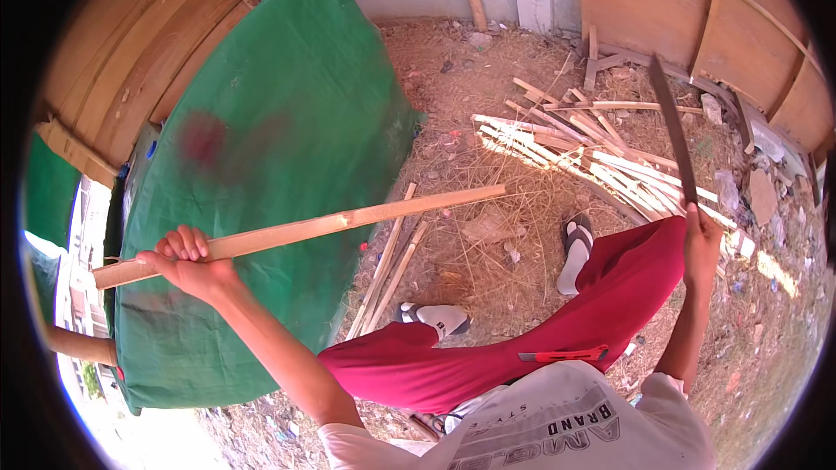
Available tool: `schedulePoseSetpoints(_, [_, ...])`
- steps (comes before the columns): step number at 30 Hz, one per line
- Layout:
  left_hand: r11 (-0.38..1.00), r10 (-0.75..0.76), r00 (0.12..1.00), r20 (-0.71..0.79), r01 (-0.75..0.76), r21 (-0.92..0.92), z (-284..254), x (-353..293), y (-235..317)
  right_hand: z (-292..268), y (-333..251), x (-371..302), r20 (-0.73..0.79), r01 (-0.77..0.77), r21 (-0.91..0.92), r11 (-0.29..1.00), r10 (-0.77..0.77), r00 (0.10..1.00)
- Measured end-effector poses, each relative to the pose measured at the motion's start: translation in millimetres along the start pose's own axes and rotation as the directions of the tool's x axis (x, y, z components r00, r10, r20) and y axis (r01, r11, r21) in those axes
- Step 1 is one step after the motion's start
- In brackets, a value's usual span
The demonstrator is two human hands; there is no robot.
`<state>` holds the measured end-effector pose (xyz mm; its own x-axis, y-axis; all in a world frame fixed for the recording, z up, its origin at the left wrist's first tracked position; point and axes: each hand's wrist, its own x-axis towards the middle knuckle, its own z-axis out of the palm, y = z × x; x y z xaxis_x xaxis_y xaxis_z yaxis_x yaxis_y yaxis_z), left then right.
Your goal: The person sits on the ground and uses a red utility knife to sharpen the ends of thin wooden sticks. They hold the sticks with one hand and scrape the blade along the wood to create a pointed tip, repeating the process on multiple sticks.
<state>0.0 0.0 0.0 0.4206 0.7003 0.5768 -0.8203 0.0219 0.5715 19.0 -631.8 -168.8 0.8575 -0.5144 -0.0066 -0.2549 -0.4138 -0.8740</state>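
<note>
A long, pale split bamboo strip slants across the left side, its far end over the ground in front of me. My left hand is closed round it close to its near left end. On the right, my right hand grips a machete at its lower end; the handle is mostly hidden in the fingers. The machete's long dark blade points up and away, apart from the bamboo strip. A red utility knife lies against my red trousers at the waist.
A green tarp hangs at the left, behind the strip. Several split bamboo strips lie heaped ahead on the right; a few more lie near my left foot. Wooden panels and rubble line the right edge. Dry straw covers the ground.
</note>
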Motion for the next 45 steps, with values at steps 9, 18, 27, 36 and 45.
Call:
schedulePoseSetpoints(9, [0.955, -0.225, 0.874, -0.43, 0.111, -0.274, -45, -82, -94, -79, 270, -4, -0.214, -0.505, 0.262, 0.823, 0.559, 0.801])
schedulePoseSetpoints(18, [0.875, -0.411, 0.79, -0.455, 0.2, -0.441, -64, -122, -156, -8, 439, -200, 0.583, -0.843, 0.449, 0.297, 0.617, 0.528])
schedulePoseSetpoints(27, [0.874, -0.401, 0.811, -0.426, 0.2, -0.442, -60, -129, -156, -11, 468, -224, -0.02, -0.535, -0.751, 0.387, 0.796, 0.604])
schedulePoseSetpoints(36, [0.87, -0.421, 0.803, -0.421, 0.227, -0.438, -56, -137, -157, -2, 376, -56, -0.232, -0.522, 0.129, 0.843, 0.538, 0.81])
schedulePoseSetpoints(45, [0.874, -0.4, 0.776, -0.487, 0.162, -0.459, -73, -136, -157, 58, -20, -1, -0.179, 0.279, 0.303, 0.911, -0.233, 0.956])
